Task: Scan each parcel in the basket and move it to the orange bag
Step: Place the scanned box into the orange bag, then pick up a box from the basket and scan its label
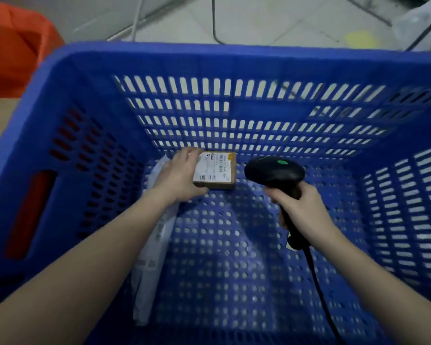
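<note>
both arms are down inside the blue basket (60, 100), a deep slotted crate seen from above. the left hand (178, 174) has hold of a small brown parcel (215, 170) at the far end of the basket floor, fingers curled over its far left edge and thumb tucked under the near edge, so it is pinching the box by its left side. the parcel's white shipping label faces up, print too small to read. whether the box is lifted or sitting on the floor, cannot tell.

just to the right, the right hand (302, 207) is wrapped tight round the grip of a black handheld scanner (274, 171), its head level with the parcel and just beside it, a green spot showing on top. its black cable (319, 290) trails back toward the near edge.

under the left forearm lies a white plastic mailer (151, 265), flat along the left side of the basket floor, with blurred print on it.

outside the basket, at the upper left, sits the orange bag (13, 53), well apart from the parcel. pale floor tiles (259, 18) show beyond the far wall.
</note>
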Motion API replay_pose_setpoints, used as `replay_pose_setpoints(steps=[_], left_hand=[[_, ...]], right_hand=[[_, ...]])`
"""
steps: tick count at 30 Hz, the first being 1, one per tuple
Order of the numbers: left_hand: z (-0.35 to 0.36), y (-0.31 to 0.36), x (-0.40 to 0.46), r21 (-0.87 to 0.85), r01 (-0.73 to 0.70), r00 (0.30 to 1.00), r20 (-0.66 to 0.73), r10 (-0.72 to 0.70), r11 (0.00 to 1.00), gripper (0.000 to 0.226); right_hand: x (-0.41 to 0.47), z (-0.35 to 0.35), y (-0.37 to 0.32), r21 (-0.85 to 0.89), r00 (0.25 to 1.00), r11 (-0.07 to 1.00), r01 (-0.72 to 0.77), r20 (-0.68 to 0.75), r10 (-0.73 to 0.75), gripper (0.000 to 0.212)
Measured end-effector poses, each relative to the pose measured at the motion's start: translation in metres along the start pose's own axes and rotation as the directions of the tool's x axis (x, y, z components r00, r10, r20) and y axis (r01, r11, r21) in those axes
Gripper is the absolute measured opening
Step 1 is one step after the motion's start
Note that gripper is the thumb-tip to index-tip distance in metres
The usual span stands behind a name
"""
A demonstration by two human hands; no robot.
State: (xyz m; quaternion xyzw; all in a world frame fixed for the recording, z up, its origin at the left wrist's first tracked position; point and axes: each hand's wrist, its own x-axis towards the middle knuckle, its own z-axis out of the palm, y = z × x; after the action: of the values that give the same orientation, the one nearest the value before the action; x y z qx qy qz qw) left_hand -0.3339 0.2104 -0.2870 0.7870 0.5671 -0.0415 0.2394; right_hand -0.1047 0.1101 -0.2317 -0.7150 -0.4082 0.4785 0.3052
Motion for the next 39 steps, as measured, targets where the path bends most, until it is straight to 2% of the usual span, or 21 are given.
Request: replay_pose_setpoints(steps=[6,10,15,20,22,26,29,32,35,37,39], left_hand=[[0.017,-0.008,0.024,0.089,-0.021,1.000,-0.001,0.021,0.996,0.099],[0.017,-0.007,0.030,0.220,-0.007,1.000,0.000,0.007,0.975,0.103],[0.009,0.012,0.018,0.304,-0.038,0.999,0.011,0.037,0.952,0.102],[-0.044,0.045,-0.008,0.143,-0.075,0.982,-0.161,0.098,0.987,0.100],[-0.073,0.060,-0.024,0.107,-0.085,0.976,-0.189,0.105,0.991,0.100],[-0.132,0.092,-0.064,-0.056,-0.065,0.950,-0.308,0.045,0.996,0.099],[-0.176,0.121,-0.102,-0.195,-0.033,0.926,-0.376,-0.043,0.980,0.106],[-0.206,0.147,-0.144,-0.340,-0.037,0.915,-0.389,-0.104,0.940,0.104],[-0.218,0.168,-0.183,-0.483,-0.079,0.936,-0.338,-0.103,0.872,0.104],[-0.220,0.176,-0.205,-0.588,-0.133,0.952,-0.299,-0.063,0.798,0.106],[-0.223,0.179,-0.222,-0.692,-0.178,0.962,-0.272,-0.025,0.699,0.092]], right_hand=[[0.023,0.004,0.014,-0.010,1.000,1.000,-0.003,0.031,0.003,0.022],[0.024,0.007,0.019,-0.029,0.999,0.999,-0.013,0.047,0.015,0.025],[0.013,0.001,0.004,-0.045,0.997,0.999,0.015,0.077,-0.011,0.023],[-0.014,-0.021,-0.046,0.017,0.996,0.996,0.090,0.005,-0.090,0.022],[-0.030,-0.032,-0.071,0.038,0.991,0.991,0.131,-0.033,-0.130,0.023],[-0.072,-0.055,-0.128,0.081,0.965,0.965,0.249,-0.100,-0.241,0.026],[-0.107,-0.072,-0.166,0.224,0.944,0.920,0.321,-0.149,-0.294,0.019],[-0.145,-0.081,-0.187,0.349,0.935,0.867,0.355,-0.150,-0.322,0.017],[-0.181,-0.079,-0.189,0.418,0.932,0.834,0.361,-0.152,-0.328,0.020],[-0.202,-0.076,-0.190,0.459,0.938,0.818,0.346,-0.150,-0.312,0.019],[-0.214,-0.076,-0.190,0.516,0.945,0.792,0.325,-0.137,-0.297,0.028]])
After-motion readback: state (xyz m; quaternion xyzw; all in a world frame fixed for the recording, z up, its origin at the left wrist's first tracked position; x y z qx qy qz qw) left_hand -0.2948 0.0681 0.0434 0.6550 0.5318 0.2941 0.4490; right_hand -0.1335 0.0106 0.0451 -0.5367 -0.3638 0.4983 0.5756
